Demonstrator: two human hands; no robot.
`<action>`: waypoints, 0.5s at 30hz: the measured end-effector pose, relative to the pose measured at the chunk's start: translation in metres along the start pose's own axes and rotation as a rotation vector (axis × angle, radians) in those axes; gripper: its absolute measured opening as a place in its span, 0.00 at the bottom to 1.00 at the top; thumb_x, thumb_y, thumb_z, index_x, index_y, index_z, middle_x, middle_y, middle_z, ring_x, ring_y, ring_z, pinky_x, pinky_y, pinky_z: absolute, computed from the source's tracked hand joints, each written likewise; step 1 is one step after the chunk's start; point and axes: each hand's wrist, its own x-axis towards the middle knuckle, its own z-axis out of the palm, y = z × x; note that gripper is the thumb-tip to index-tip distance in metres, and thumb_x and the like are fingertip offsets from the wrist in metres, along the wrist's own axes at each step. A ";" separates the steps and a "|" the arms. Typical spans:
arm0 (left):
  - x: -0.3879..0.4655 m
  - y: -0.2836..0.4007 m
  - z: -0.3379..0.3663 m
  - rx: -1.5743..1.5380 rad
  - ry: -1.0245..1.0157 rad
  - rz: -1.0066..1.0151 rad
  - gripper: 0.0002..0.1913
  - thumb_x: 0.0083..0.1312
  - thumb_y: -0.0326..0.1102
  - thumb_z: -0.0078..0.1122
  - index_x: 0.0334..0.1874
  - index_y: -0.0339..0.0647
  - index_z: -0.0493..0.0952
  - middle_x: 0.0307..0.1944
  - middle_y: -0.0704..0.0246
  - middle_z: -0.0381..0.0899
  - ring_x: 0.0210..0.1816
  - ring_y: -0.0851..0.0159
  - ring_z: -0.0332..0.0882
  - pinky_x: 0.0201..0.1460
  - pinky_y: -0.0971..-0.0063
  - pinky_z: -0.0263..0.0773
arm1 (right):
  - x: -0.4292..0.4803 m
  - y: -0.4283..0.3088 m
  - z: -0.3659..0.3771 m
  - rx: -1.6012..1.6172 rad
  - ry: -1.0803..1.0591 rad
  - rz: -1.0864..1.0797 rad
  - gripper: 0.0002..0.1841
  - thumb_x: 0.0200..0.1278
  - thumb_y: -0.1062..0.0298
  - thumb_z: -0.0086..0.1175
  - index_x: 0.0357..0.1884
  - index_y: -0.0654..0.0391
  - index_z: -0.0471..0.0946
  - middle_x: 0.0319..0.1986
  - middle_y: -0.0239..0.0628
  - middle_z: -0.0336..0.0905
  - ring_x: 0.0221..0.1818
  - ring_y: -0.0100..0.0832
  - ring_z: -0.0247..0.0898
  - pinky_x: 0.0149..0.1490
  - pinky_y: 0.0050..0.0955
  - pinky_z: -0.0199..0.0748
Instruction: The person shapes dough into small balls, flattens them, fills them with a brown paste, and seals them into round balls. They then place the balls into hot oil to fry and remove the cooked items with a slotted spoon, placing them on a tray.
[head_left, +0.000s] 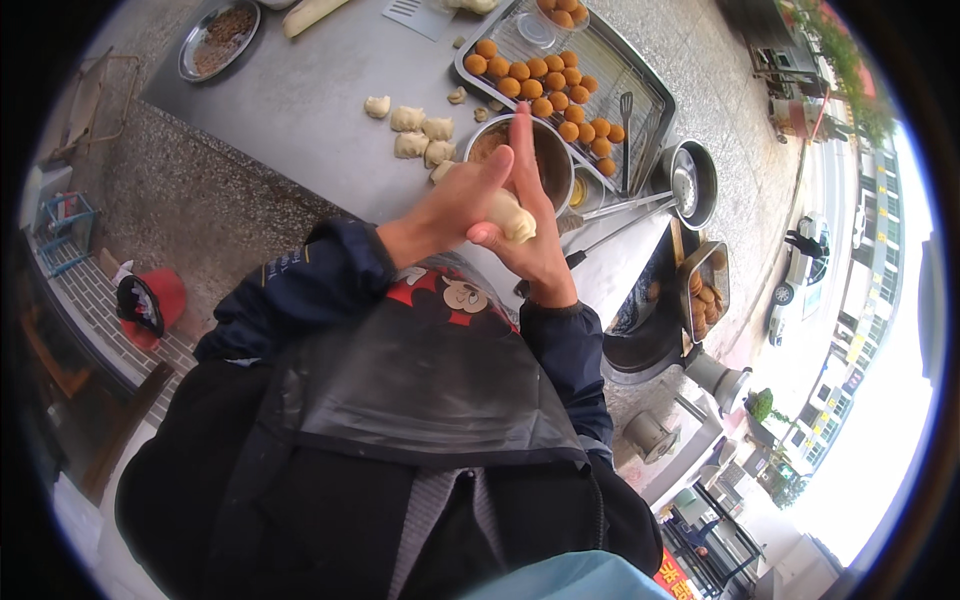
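A pale, pleated piece of dough is pressed between the palms of my left hand and my right hand. Its lower end sticks out below the thumbs. Just beyond my hands stands a steel bowl with brown crumbly filling, partly hidden by my fingers. Several pinched dough pieces sit in a group on the metal tabletop, left of the bowl. Another dough piece lies close to my left hand, partly covered by it.
Round orange-brown balls fill part of a rack tray, beside a slotted turner. A strainer rests in a pot at right. Near it are a dark pan and a tray of browned cakes. A filling plate stands far left.
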 end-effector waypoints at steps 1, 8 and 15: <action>-0.001 0.001 -0.001 -0.010 0.021 -0.019 0.35 0.73 0.66 0.31 0.35 0.38 0.75 0.23 0.73 0.75 0.22 0.76 0.71 0.23 0.81 0.64 | 0.000 0.000 -0.001 -0.061 -0.045 -0.031 0.24 0.70 0.51 0.53 0.47 0.68 0.80 0.56 0.52 0.75 0.67 0.54 0.62 0.69 0.44 0.60; -0.001 -0.005 -0.004 -0.008 0.143 0.036 0.36 0.72 0.68 0.33 0.33 0.37 0.75 0.22 0.73 0.74 0.22 0.75 0.70 0.23 0.80 0.64 | 0.004 -0.002 0.007 -0.055 0.043 -0.061 0.23 0.73 0.53 0.48 0.46 0.68 0.80 0.56 0.52 0.76 0.67 0.52 0.63 0.69 0.43 0.59; -0.001 -0.002 -0.012 -0.051 0.082 -0.022 0.35 0.73 0.67 0.28 0.35 0.40 0.75 0.22 0.71 0.75 0.25 0.74 0.73 0.24 0.78 0.65 | 0.011 0.003 0.001 -0.179 -0.283 -0.073 0.30 0.73 0.46 0.44 0.59 0.66 0.74 0.71 0.53 0.56 0.76 0.57 0.40 0.73 0.47 0.50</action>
